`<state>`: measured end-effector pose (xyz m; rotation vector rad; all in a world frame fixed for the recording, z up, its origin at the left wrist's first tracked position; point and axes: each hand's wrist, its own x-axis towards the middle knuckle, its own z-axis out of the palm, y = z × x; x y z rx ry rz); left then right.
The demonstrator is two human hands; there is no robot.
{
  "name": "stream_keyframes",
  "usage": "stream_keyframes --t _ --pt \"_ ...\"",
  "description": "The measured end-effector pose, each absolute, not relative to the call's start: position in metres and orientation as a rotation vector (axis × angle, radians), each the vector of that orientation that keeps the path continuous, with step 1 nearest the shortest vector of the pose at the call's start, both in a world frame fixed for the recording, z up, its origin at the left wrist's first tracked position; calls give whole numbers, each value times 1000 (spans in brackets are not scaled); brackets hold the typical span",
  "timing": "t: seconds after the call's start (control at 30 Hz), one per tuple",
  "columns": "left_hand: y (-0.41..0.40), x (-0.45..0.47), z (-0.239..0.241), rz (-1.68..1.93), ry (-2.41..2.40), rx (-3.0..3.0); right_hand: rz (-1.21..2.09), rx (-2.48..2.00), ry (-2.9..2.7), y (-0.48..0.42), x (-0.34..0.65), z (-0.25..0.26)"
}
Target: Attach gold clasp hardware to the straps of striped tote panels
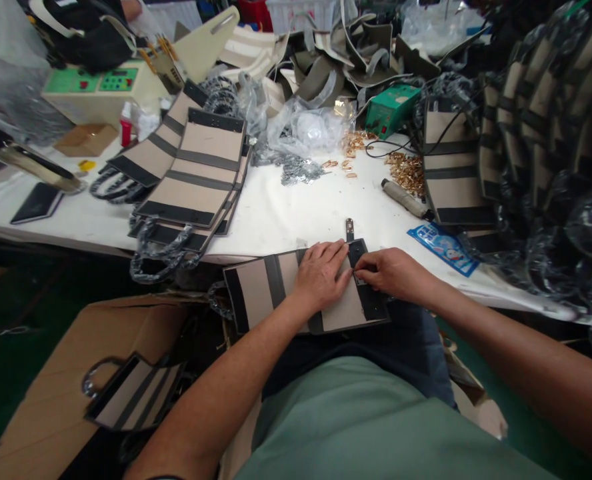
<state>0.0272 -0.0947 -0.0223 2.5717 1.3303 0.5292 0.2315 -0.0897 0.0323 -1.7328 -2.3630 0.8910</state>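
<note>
Across my lap and against the table edge lies a beige and dark bag panel (256,287), inner side up. My left hand (323,273) rests flat on it with the fingers stretched out. Over the panel's dark right-hand strip (373,303), my right hand (383,273) is closed in a pinch; what the fingertips hold, if anything, is too small to make out. A small metal plate shows just under those fingertips. Beyond the panel's far edge a short dark tab (349,229) with a gold-coloured fitting sticks out onto the table.
Stacked bag panels (196,180) with wrapped handles lie left, more panels (451,167) right. Silver metal plates (301,170), gold fittings (406,173), a wrapped tool (406,199), a blue packet (443,248) and a green box (391,110) are on the table. A cardboard box (76,347) stands lower left.
</note>
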Motion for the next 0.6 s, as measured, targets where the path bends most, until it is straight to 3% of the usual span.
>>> stream_keyframes --t 0.17,0.43,0.6 --pt "-95 27 -22 527 1332 2576 617 -1848 -2426 -97 231 30" --pt "-96 27 -20 517 1341 2565 914 -1804 -2181 -98 238 20" --pt "-96 27 -19 506 1338 2560 926 -1811 -2195 -92 236 20"
